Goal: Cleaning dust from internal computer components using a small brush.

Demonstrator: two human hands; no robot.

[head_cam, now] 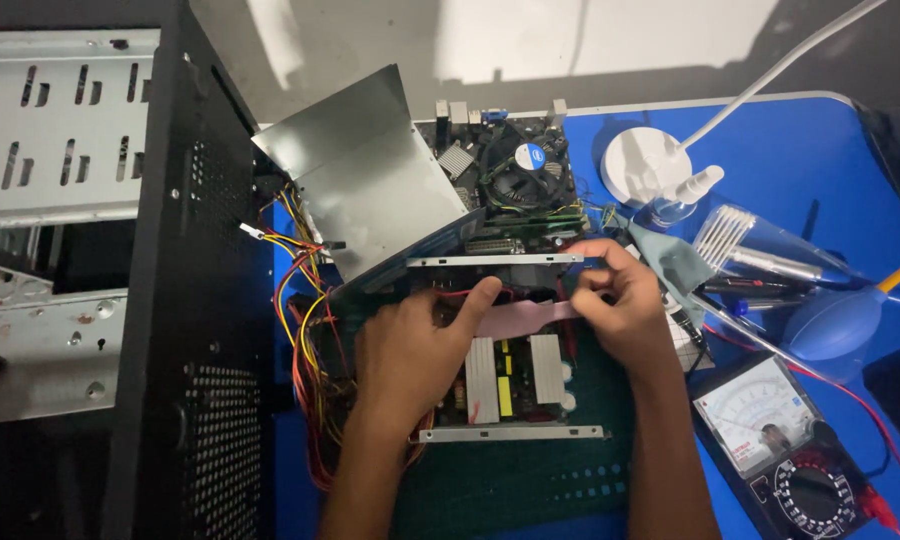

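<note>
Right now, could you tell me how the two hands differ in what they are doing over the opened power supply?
The left hand lies flat, thumb on the pink strip; the right hand is curled, pinching that strip's end. The left covers the power supply's left side; the right sits at its upper right corner. Both are bare and touch the strip.

- The light is quite dim, coming from above, brightest on the wall [610,40] beyond my desk [820,150].
- The computer case [190,300] at left stays dark.
- Mild glare on the metal cover [370,170]; focus is sharp.
</note>
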